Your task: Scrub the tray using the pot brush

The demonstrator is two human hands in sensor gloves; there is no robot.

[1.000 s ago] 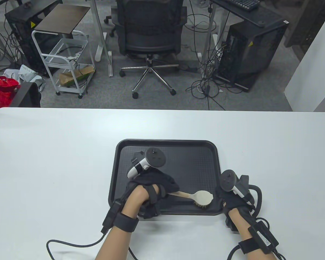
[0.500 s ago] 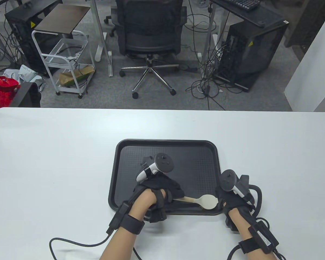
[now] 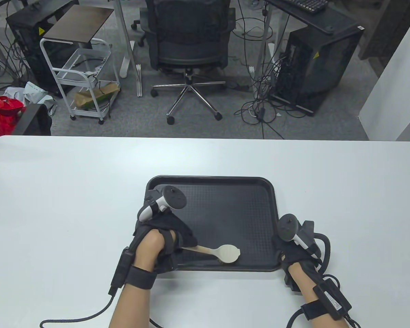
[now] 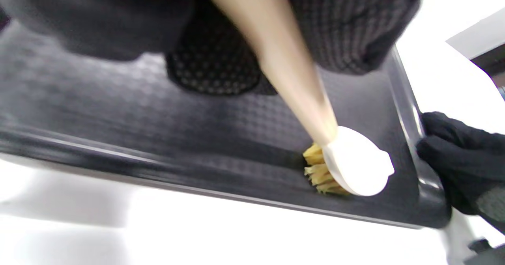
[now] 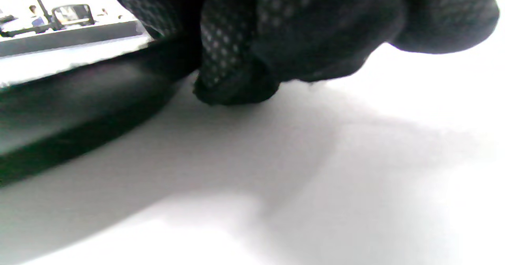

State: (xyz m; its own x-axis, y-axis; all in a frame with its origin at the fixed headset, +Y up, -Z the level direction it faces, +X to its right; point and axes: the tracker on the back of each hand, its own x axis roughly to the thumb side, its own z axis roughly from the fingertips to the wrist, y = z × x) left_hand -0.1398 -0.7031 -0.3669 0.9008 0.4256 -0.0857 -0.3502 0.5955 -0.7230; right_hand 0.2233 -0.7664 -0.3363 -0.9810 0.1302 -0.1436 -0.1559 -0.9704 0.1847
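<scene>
On one tray (image 3: 259,191), left grip (image 3: 164,232) holds one brush (image 3: 227,253); right grip (image 3: 288,253) holds its rim.

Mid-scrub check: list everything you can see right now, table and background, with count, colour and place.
tray: 1, black, on the table's near middle
pot brush: 1, pale wooden handle and head, yellowish bristles down on the tray floor near its front rim
table: 1, white, fills the near half of the table view
office chair: 1, black, on the floor behind the table
cart: 1, white frame with dark top, back left
computer towers: 2, black, one back right, one back left
red bag: 1, far left on the floor
left hand: 1, black glove, grips the brush handle over the tray
right hand: 1, black glove, at the tray's near right corner, touching its rim
</scene>
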